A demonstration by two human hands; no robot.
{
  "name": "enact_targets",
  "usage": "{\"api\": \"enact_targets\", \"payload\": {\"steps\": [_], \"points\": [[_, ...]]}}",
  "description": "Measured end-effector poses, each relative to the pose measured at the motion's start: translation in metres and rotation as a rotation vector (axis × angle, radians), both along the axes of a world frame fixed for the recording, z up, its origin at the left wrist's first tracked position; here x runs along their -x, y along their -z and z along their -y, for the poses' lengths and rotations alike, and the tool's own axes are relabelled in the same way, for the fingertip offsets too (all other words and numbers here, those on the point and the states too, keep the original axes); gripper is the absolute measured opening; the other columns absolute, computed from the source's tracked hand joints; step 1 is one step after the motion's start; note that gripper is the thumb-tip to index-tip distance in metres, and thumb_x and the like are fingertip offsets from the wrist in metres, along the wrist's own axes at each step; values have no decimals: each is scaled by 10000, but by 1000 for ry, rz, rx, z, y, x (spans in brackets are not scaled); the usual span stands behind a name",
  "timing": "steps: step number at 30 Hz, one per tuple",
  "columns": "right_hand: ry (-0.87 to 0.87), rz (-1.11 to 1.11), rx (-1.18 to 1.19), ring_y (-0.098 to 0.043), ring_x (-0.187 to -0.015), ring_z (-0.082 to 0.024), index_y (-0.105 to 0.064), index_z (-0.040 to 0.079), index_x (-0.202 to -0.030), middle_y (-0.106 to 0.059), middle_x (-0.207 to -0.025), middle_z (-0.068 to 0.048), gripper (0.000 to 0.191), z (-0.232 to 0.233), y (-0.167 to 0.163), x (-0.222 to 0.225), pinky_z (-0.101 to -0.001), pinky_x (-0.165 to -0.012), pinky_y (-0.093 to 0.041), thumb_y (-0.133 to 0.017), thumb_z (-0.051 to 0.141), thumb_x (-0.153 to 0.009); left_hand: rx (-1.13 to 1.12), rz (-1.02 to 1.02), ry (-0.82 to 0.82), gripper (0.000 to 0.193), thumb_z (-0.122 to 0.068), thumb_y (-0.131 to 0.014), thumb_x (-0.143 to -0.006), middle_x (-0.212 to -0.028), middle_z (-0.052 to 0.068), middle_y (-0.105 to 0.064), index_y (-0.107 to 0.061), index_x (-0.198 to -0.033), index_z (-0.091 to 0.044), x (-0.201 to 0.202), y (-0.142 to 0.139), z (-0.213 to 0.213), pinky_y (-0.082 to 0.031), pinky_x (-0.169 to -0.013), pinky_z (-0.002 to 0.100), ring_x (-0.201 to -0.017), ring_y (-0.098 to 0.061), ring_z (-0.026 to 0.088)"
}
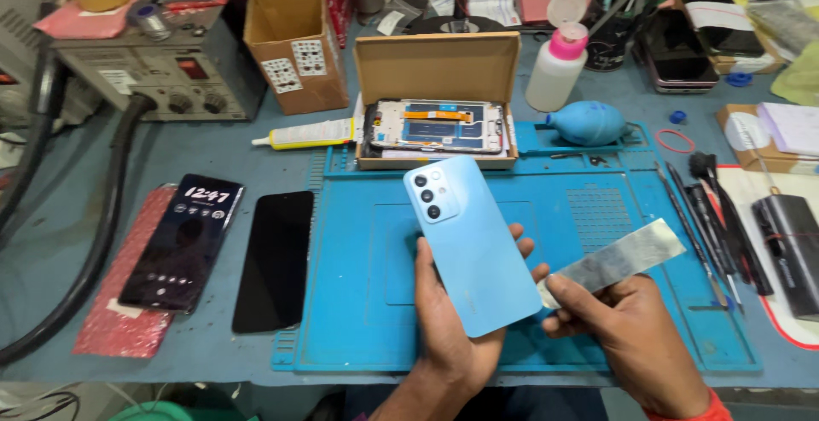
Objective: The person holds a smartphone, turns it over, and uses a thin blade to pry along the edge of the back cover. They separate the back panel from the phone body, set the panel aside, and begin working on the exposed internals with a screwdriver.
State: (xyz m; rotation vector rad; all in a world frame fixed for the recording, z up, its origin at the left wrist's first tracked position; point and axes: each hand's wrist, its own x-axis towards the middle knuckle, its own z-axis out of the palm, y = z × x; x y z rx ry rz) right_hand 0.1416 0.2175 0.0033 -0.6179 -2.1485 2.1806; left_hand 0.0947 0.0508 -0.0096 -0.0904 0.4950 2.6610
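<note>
Nearest the mat's front edge, the left hand [448, 319] grips a light blue phone back cover [465, 246] from beneath, fingers wrapped round its right side, while the right hand [627, 327] pinches a thin metal pry sheet [614, 259] whose free end slants up to the right. The work looks like a pause between prying and refitting; the next move calls for lining the sheet's edge up with the cover's seam. The cover's long axis tilts slightly left, camera cluster pointing away. Beyond, at the blue mat's [597, 208] far edge, the bare phone frame [439, 127] lies in an open cardboard box [435, 63].
</note>
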Motion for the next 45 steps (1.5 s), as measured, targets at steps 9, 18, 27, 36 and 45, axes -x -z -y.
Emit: {"api": "enact_targets", "payload": {"steps": [9, 18, 27, 36, 45], "points": [[60, -31, 11, -706, -606, -195, -766, -67, -945, -756, -768, -123, 234, 7, 2, -2, -329, -576, -584, -740, 148, -855, 81, 44, -80, 827, -653, -164, -962, -1329, 174, -614, -482, -1442, -59, -2, -9, -7, -535, -991, 599, -1189, -607, 328], [109, -95, 60, -709, -603, -201, -754, -74, -966, -749, -769, -131, 212, 8, 10, -5, -326, -568, -573, -749, 107, -856, 42, 78, -126, 809, -653, -194, -965, -1283, 170, -630, -527, -1388, -48, -3, -13, -20, -543, -974, 574, -1137, -621, 322], [87, -13, 5, -725, -611, -216, -771, -69, -956, -754, -743, -146, 236, 12, 7, -2, -333, -579, -584, -753, 141, -850, 15, 28, -179, 792, -643, -225, -980, -1293, 191, -626, -509, -1418, -47, -3, -7, -17, -544, -970, 566, -1137, -630, 320], [16, -92, 114, -663, -627, -183, -708, -61, -1064, -701, -806, -100, 242, -8, 27, -5, -380, -563, -601, -689, 159, -965, -30, -140, -30, 822, -644, -202, -1014, -1382, 186, -600, -492, -1448, -9, 5, -11, -7, -529, -983, 560, -1205, -604, 335], [-35, 106, -92, -624, -634, -214, -685, -85, -886, -699, -709, -165, 375, -12, 28, -1, -341, -602, -486, -698, 275, -988, -16, -114, 83, 838, -684, -203, -1014, -1378, 168, -570, -464, -1488, -44, 9, -5, 6, -506, -1027, 591, -1249, -572, 328]]}}
